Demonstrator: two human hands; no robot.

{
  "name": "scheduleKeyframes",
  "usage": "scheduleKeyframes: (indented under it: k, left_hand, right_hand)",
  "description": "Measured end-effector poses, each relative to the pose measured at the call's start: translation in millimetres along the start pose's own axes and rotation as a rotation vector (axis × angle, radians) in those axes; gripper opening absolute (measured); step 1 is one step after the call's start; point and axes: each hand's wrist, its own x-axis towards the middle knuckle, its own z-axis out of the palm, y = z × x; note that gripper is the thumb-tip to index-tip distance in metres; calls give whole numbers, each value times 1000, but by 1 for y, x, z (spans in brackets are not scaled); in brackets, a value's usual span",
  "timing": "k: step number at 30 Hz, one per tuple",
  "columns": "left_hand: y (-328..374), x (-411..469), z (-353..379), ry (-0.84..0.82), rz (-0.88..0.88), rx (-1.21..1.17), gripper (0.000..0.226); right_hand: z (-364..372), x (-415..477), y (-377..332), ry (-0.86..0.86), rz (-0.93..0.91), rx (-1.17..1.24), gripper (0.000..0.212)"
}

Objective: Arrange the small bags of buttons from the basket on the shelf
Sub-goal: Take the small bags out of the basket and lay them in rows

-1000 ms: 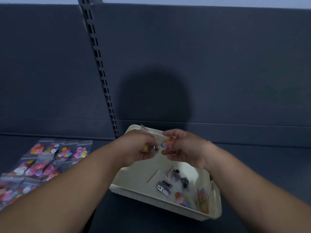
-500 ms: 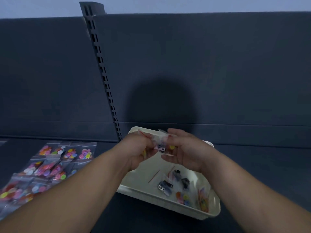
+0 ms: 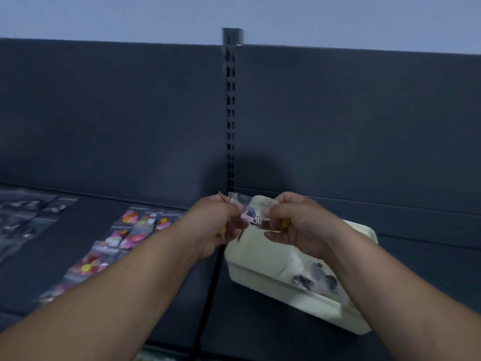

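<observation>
Both hands hold small clear bags (image 3: 253, 213) above the back left corner of the cream basket (image 3: 263, 267). My left hand (image 3: 217, 225) pinches the bags' left edge by a red seal strip. My right hand (image 3: 296, 225) grips their right side, with a yellow button showing under its fingers. More small bags (image 3: 316, 278) with dark pieces lie in the basket, partly hidden by my right forearm. Rows of bags of colourful buttons (image 3: 130, 235) lie flat on the dark shelf (image 3: 161, 303) to the left.
A slotted upright (image 3: 230, 121) runs down the dark back panel right behind my hands. Several clear bags with dark contents (image 3: 23, 217) lie at the far left of the shelf. A seam between shelf boards (image 3: 208, 295) runs under my left forearm.
The view has swung left and up, so the basket now sits to the right and more of the laid-out bags show. My hands have lifted slightly and still hold the bags between them.
</observation>
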Motion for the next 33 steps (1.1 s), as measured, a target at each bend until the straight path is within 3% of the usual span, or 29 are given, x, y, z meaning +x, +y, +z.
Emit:
scheduleKeyframes:
  k: [6, 11, 13, 19, 27, 33]
  left_hand:
    - [12, -39, -106, 26, 115, 105, 23]
    - [14, -74, -212, 81, 130, 202, 20]
    - [14, -88, -255, 114, 148, 168, 19]
    - [1, -114, -353, 113, 81, 11, 14]
    - [2, -91, -426, 186, 40, 136, 23]
    - [17, -63, -471, 189, -80, 51, 7]
  right_hand:
    - [108, -3, 1, -11, -39, -107, 39]
    - [223, 1, 18, -232, -69, -445, 6]
    - [271, 3, 29, -291, -67, -483, 6]
    - [375, 13, 62, -220, -8, -273, 23]
    - [437, 49, 67, -264, 97, -364, 15]
    - [477, 106, 67, -271, 87, -346, 22]
